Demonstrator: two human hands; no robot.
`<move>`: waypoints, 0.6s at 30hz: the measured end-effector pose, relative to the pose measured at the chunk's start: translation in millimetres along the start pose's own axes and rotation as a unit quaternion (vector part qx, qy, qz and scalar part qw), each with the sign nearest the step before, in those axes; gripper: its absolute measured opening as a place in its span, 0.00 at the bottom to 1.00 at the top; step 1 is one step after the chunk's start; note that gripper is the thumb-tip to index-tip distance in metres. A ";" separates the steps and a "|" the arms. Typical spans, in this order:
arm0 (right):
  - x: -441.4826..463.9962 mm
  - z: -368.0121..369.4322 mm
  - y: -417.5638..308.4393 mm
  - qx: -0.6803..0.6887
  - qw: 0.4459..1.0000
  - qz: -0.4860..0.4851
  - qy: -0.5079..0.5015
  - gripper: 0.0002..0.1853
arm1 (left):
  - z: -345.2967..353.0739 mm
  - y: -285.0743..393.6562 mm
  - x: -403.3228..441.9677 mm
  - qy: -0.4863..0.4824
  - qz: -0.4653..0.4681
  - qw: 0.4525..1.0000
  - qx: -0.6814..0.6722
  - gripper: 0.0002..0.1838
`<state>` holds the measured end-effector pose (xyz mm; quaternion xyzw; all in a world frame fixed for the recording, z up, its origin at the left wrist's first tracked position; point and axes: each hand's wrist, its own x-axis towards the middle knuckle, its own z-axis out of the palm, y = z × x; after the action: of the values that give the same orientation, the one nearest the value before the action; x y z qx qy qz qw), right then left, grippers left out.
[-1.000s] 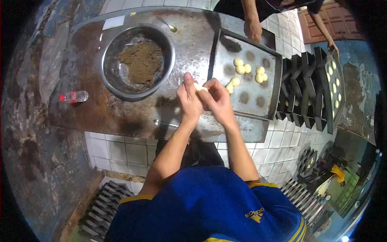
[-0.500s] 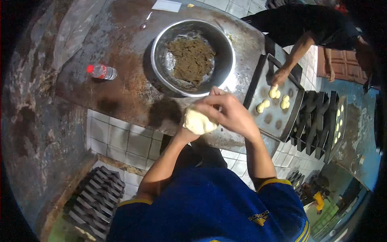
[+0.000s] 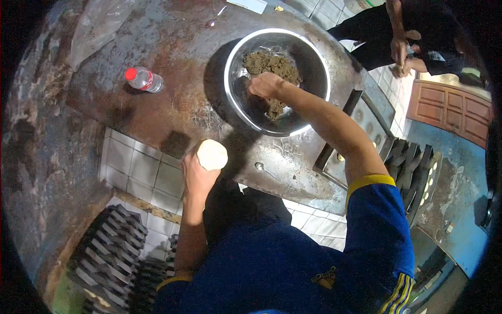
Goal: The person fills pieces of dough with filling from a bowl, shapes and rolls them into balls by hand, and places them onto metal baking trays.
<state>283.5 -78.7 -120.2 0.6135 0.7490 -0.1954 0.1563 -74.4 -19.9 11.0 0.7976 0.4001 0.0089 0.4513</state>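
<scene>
My left hand (image 3: 196, 178) is closed around a smooth, pale lump of dough (image 3: 212, 154), its rounded top showing above the fingers near the table's front edge. My right hand (image 3: 266, 85) reaches down into a large steel bowl (image 3: 228, 86), touching the crumbly brown filling (image 3: 274, 65). Those right fingers are curled; whatever they grip is hidden beneath them. Between the bowl and the table's front edge lies a metal spoon (image 3: 260, 166).
A plastic bottle with a red cap (image 3: 144, 80) stands on the left of the worn table (image 3: 172, 47). Right of the bowl is a dark baking tray (image 3: 368, 123), partly behind my arm. Another person's hands (image 3: 405, 60) are beyond it. Stacked black tins (image 3: 107, 251) sit lower left.
My right hand has left the dough and gone into the bowl. My left hand has shifted left with the dough. The other person's hand has withdrawn from the tray, and the view has shifted.
</scene>
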 end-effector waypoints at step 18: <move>-77.6 -77.1 -51.3 0.821 0.547 0.094 0.136 0.39 | 16.2 -8.3 64.7 0.020 0.046 0.994 -0.096 0.18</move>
<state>249.0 -116.7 -10.7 0.5609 0.2130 -0.6234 -0.5014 -29.6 12.6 -27.1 0.7679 0.3693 0.0838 0.5167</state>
